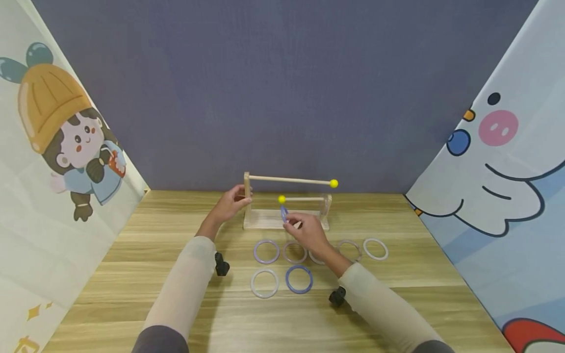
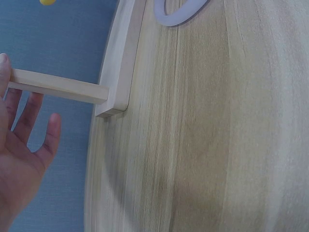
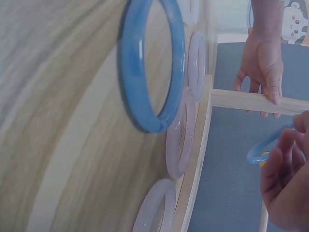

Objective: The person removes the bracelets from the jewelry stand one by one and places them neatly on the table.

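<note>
A wooden stand (image 1: 265,219) has two rods, each tipped with a yellow ball. My left hand (image 1: 229,203) holds its left post (image 2: 63,86), thumb on one side and fingers on the other. In my right hand (image 1: 309,230), a blue ring (image 1: 284,214) is pinched between thumb and fingers. That ring hangs right by the yellow ball (image 1: 282,199) of the lower rod. Whether the ball pokes into the ring is unclear; in the right wrist view the ring (image 3: 258,153) partly overlaps the ball.
Several rings lie flat in front of the stand, among them a lilac ring (image 1: 254,251), a white ring (image 1: 252,283), a darker blue ring (image 1: 299,292) and another white ring (image 1: 377,258). My right forearm partly covers some. A dark panel (image 1: 282,98) rises behind the table.
</note>
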